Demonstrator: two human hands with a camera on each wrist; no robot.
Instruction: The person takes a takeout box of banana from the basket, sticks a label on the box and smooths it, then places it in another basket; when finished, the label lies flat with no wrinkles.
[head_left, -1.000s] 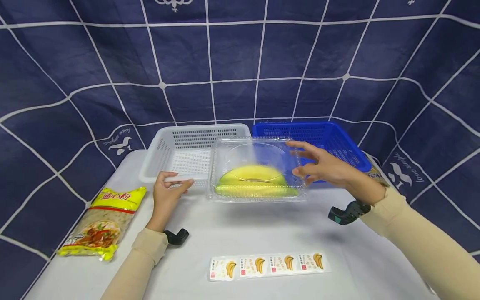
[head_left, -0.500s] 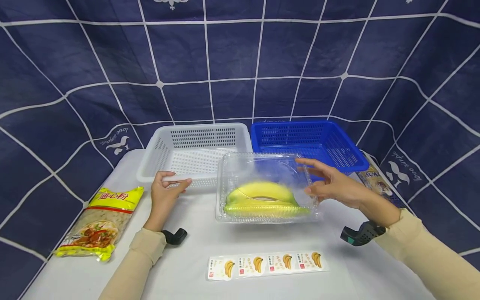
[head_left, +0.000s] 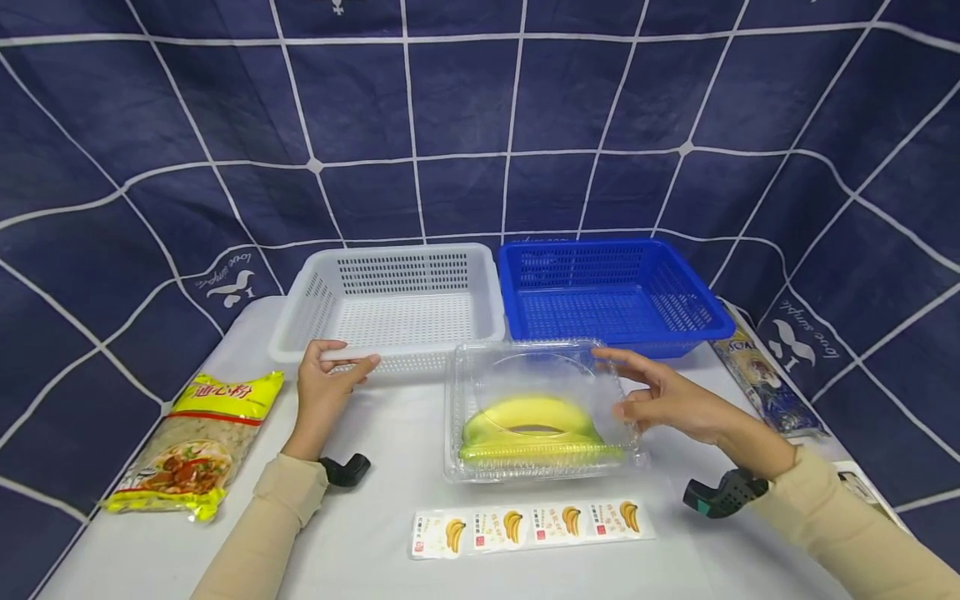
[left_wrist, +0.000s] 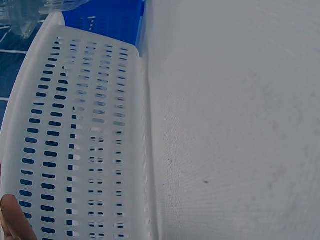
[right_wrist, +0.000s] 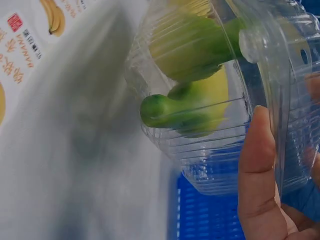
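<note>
My left hand [head_left: 324,393] pinches the front rim of the white perforated basket [head_left: 408,351], its thumb on the near side. In the left wrist view, only a fingertip [left_wrist: 16,218] shows beside the basket's slotted wall [left_wrist: 82,135]. A clear plastic clamshell box [head_left: 536,367], lid down, holds yellow-green bananas [head_left: 534,417]. My right hand [head_left: 667,406] grips the box by its right side. In the right wrist view, the thumb [right_wrist: 259,175] presses its ribbed wall, and the green banana stems [right_wrist: 165,111] show through the plastic. The box is tilted above the white table.
A blue basket [head_left: 705,335] stands at the back right, beside the white one. A strip of banana stickers [head_left: 532,530] lies at the front. A yellow pasta bag [head_left: 197,442] is at left. Another printed bag [head_left: 765,377] lies at the right edge. A dark-blue curtain [head_left: 465,108] hangs behind.
The right hand has brought the box of bananas down and toward the front, away from the baskets and closer to the stickers. The left hand keeps its hold on the white basket's rim.
</note>
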